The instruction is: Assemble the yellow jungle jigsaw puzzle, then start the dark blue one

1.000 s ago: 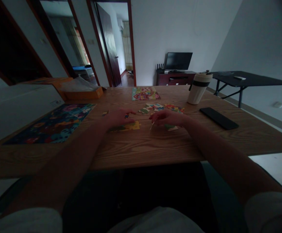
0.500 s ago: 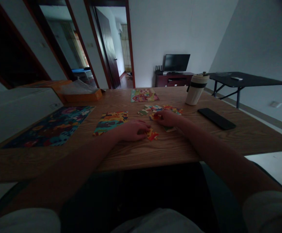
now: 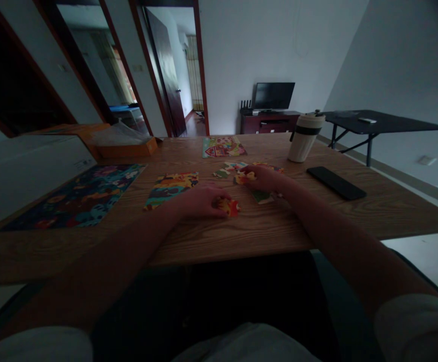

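Observation:
My left hand (image 3: pixel 203 200) is closed at the edge of a red-and-orange jigsaw puzzle piece (image 3: pixel 233 207), thumb and fingers on its left side, low over the table. Just beyond it, my right hand (image 3: pixel 263 179) grips a yellow-orange puzzle piece (image 3: pixel 243 178) between thumb and fingers. Loose pieces lie around the right hand: a green one (image 3: pixel 222 172) to its left and a dark green one (image 3: pixel 262 196) below the palm. More colourful pieces behind that hand are partly hidden. Left of my left hand lies a joined puzzle section (image 3: pixel 173 187) in orange and teal.
A dark blue illustrated sheet (image 3: pixel 79 198) lies at the left, near an orange box (image 3: pixel 128 149) with clear plastic. A bright picture sheet (image 3: pixel 224 147) is at the far edge. At the right are a cream tumbler (image 3: pixel 304 141) and a black phone (image 3: pixel 335 183).
The red-and-orange piece has shifted slightly left, into my left hand's grasp. My right hand has turned a little, and more of its yellow-orange piece shows.

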`<state>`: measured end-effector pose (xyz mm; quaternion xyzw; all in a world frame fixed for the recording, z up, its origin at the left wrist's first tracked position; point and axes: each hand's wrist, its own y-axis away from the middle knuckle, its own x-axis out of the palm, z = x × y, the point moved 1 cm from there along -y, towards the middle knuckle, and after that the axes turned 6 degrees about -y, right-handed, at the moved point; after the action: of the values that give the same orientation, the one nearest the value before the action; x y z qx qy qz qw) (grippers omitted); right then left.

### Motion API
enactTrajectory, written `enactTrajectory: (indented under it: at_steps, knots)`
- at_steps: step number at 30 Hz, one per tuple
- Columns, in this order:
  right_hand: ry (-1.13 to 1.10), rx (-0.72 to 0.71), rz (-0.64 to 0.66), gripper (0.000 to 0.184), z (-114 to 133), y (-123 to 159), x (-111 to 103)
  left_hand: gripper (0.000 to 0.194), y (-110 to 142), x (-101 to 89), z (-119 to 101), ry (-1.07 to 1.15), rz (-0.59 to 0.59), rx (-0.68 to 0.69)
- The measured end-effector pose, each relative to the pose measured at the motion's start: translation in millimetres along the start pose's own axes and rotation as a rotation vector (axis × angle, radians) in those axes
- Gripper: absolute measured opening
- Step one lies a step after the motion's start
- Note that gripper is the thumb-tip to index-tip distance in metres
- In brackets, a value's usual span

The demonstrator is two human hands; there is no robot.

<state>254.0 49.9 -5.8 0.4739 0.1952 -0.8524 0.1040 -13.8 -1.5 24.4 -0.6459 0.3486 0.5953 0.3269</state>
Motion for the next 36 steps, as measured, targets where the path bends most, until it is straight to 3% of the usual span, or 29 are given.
enactTrajectory:
  at_steps: [3, 6, 8, 11, 16, 19, 25, 30, 36]
  knots:
    - [-0.119, 0.112, -0.241, 0.046, -28, 1, -31, 0.052, 1, -1.7, -1, -0.006, 0.032, -0.025]
    - [-0.048, 0.275, -0.449, 0.04, -66, 7, -58, 0.051, 0, -2.4, -1, -0.04, 0.069, -0.019]
    - [-0.003, 0.393, -0.392, 0.039, -86, 10, -64, 0.052, -3, -2.9, -1, -0.058, 0.098, -0.015]
    - [0.038, 0.45, -0.236, 0.045, -98, 7, -54, 0.056, -10, -4.3, 0, -0.058, 0.138, -0.056]
    - [0.092, 0.393, -0.061, 0.052, -92, -19, -31, 0.054, -19, -4.5, 3, -0.013, 0.23, -0.157]
    - [0.116, 0.342, -0.009, 0.053, -94, -35, -28, 0.054, -16, -1.8, 4, 0.039, 0.21, -0.196]
    - [0.091, 0.447, 0.049, 0.064, -99, -53, -31, 0.057, -7, 2.6, 5, 0.074, 0.159, -0.234]
    - [0.121, 0.528, 0.075, 0.056, -86, -56, -34, 0.056, -5, 1.2, 3, 0.069, 0.138, -0.18]
    - [0.102, 0.481, -0.048, 0.047, -77, -42, -38, 0.062, -2, -2.9, -3, 0.059, 0.132, -0.24]
